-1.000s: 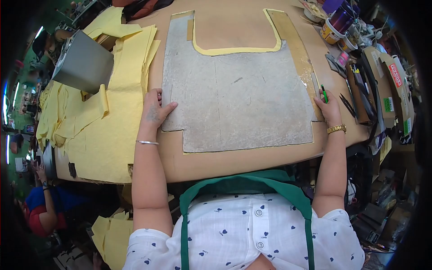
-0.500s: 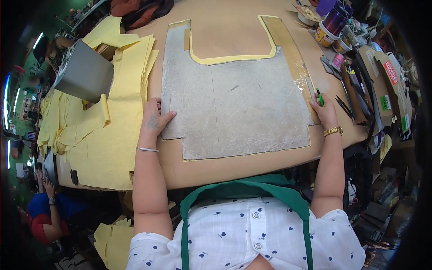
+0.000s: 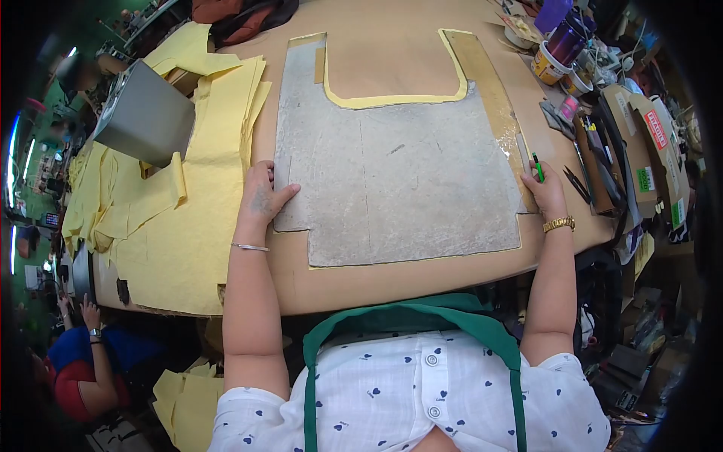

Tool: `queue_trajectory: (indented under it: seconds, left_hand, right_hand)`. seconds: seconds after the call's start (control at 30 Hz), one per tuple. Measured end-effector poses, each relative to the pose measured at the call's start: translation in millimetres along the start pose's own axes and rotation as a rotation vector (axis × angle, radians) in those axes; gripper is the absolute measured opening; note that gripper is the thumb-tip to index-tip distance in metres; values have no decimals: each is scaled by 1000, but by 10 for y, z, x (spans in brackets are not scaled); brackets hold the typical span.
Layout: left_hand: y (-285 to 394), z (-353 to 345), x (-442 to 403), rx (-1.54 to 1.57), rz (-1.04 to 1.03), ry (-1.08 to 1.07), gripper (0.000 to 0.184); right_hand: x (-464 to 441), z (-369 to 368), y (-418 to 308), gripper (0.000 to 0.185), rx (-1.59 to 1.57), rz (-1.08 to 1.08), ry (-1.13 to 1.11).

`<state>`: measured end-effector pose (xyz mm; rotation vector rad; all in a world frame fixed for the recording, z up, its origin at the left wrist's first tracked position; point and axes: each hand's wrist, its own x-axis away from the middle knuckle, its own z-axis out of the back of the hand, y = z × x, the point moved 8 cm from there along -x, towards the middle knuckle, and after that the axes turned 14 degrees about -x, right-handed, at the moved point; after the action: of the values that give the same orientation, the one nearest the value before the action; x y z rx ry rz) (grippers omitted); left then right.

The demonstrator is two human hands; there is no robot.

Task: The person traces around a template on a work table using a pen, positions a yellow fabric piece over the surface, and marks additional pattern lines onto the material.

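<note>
A large grey flat pattern board [image 3: 407,181] with a U-shaped cut-out lies in front of me, its right arm faced with brown tape. Yellow sheet material [image 3: 392,100] shows as a thin border beneath it, along the cut-out and the lower edge. My left hand [image 3: 265,197] grips the board's left edge, thumb on top and fingers curled at the side. At the right edge, my right hand [image 3: 547,191] has its fingers closed round a green pen [image 3: 538,167], which points up. The same hand touches the board's edge; its fingertips are partly hidden.
Stacked yellow sheets [image 3: 173,248] cover the table's left side, with a grey metal block [image 3: 144,113] on top. Scissors [image 3: 578,184], a cardboard box [image 3: 655,143] and tubs [image 3: 550,63] crowd the right. Dark red cloth [image 3: 245,21] lies behind. Another person's arm [image 3: 98,361] shows lower left.
The view has shifted slightly, so most things appear a little farther right. Both hands keep their hold at the board's edges. At lower left, the other person's arm has moved.
</note>
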<state>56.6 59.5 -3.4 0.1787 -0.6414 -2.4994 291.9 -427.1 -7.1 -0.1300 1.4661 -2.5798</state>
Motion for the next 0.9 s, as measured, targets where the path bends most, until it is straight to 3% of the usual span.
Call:
queue_trajectory:
  seconds: [0.27,0.37,0.77,0.9]
  left_hand:
    - [-23,-18,-11,4,4,-10,62]
    - [-23,-14,-17,-2,-22,22,54]
    - [29,15,-4,-44,10,3,60]
    - [186,101,14,-216,-14,16,66]
  right_hand:
    - [5,-5,-47,33,-7,25,-8]
    - [33,-5,-94,32,10,-6,-3]
    - [26,-9,-55,33,-24,-49,-14]
    - [25,-2,-70,31,-11,-15,-10]
